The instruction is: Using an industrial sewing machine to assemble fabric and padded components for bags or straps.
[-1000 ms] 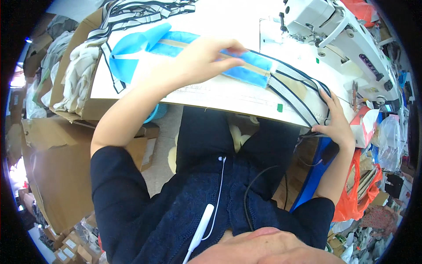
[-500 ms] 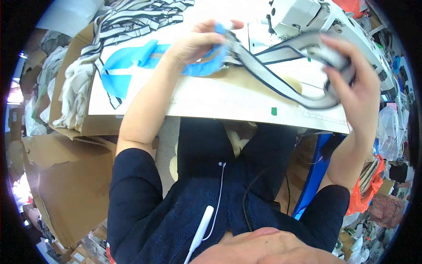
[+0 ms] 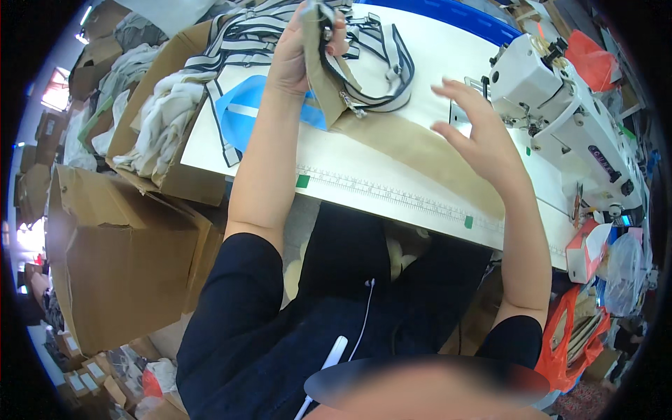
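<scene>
My left hand (image 3: pixel 295 59) is raised over the far left part of the white table, its fingers closed round one end of a tan fabric strip (image 3: pixel 420 150). A light grey webbing strap (image 3: pixel 392 98) with dark edges and metal clasps hangs at the same hand and curls onto the table. From the hand, the tan strip runs down and lies across the table toward the lower right. Blue fabric (image 3: pixel 241 108) lies partly behind my left forearm. My right hand (image 3: pixel 479 133) hovers over the table left of the sewing machine, holding nothing, thumb and fingers apart.
A white sewing machine (image 3: pixel 560 112) stands at the right. Bundled striped straps (image 3: pixel 245 35) lie at the back left, beside a cardboard box (image 3: pixel 199 175) holding white cloth (image 3: pixel 168 119). A ruler strip (image 3: pixel 385 192) marks the table's near edge. An orange-red bag (image 3: pixel 563 350) hangs lower right.
My right hand has let go of the strap and opened. My left hand has moved farther away and now raises the tan strip's end with the strap. The view has shifted.
</scene>
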The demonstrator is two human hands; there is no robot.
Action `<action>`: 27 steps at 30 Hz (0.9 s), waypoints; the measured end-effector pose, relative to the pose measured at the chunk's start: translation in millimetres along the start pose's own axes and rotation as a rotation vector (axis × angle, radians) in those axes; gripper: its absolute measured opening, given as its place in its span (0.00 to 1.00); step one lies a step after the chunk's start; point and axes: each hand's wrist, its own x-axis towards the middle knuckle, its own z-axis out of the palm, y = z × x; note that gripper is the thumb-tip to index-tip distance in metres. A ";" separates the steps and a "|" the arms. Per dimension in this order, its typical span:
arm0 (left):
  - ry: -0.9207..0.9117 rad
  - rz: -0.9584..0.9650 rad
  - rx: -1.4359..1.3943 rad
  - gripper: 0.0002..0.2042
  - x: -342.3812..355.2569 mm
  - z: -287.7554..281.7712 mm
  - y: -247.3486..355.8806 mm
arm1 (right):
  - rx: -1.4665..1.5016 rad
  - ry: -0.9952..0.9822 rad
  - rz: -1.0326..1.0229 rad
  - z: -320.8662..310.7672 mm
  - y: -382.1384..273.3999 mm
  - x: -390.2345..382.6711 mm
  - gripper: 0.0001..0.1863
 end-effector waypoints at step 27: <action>-0.264 -0.868 1.295 0.12 -6.6 53.6 -60.1 | -0.290 0.024 -0.087 29.6 103.6 -117.4 0.19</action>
